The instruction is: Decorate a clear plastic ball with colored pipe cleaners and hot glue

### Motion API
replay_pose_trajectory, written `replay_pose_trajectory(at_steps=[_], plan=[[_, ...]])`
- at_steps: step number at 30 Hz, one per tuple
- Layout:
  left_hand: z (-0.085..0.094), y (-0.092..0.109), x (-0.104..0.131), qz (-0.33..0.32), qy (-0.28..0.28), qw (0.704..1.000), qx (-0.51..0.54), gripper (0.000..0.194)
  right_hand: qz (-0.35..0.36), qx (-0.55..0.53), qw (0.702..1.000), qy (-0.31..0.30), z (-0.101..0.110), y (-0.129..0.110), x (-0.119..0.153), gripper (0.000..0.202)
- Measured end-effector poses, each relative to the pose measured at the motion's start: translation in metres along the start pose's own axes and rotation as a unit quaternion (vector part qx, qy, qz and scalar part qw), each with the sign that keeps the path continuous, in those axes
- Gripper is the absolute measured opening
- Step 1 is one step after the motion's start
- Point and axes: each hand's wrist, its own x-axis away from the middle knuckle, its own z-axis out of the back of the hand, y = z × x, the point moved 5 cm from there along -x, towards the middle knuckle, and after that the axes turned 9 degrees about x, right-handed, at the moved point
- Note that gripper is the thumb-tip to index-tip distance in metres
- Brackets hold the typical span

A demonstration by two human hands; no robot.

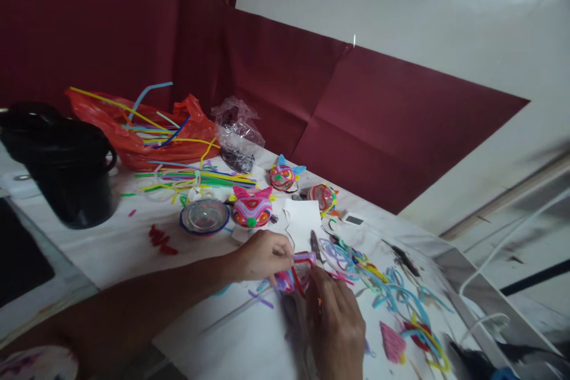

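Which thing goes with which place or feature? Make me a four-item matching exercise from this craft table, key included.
1. Red plastic bag
2. Striped animal head
3. Black lidded bucket
4. Craft piece

A. Between the left hand and right hand
B. At the picture's left edge
C. Full of coloured pipe cleaners
D. Pink ears, green nose

Pairs: 1-C, 2-D, 3-B, 4-A

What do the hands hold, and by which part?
A small pink and purple piece with a red fuzzy strip: left hand at its left edge, right hand at its right.
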Motion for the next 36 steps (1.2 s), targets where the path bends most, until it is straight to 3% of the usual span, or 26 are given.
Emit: replay_pose_trajectory(at_steps=[21, 29, 33, 36], plan=[[0.004, -0.002, -0.003, 0.008, -0.003, 1.000, -0.002, 0.022, 0.003, -0.051, 0.998, -0.036, -0.007, 0.005, 0.005, 0.023], [0.007, 0.005, -0.003, 0.015, 0.011, 0.999, -0.037, 0.027, -0.131, -0.180, 0.973, -0.064, -0.005, 0.011, 0.001, 0.026], [0.006, 0.009, -0.003, 0.024, 0.009, 0.999, -0.039, 0.028, -0.151, -0.219, 0.964, -0.032, 0.002, 0.013, -0.007, 0.026], [0.004, 0.013, -0.001, 0.028, 0.015, 0.999, -0.045, 0.029, -0.166, -0.249, 0.953, -0.049, 0.003, 0.012, -0.011, 0.021]])
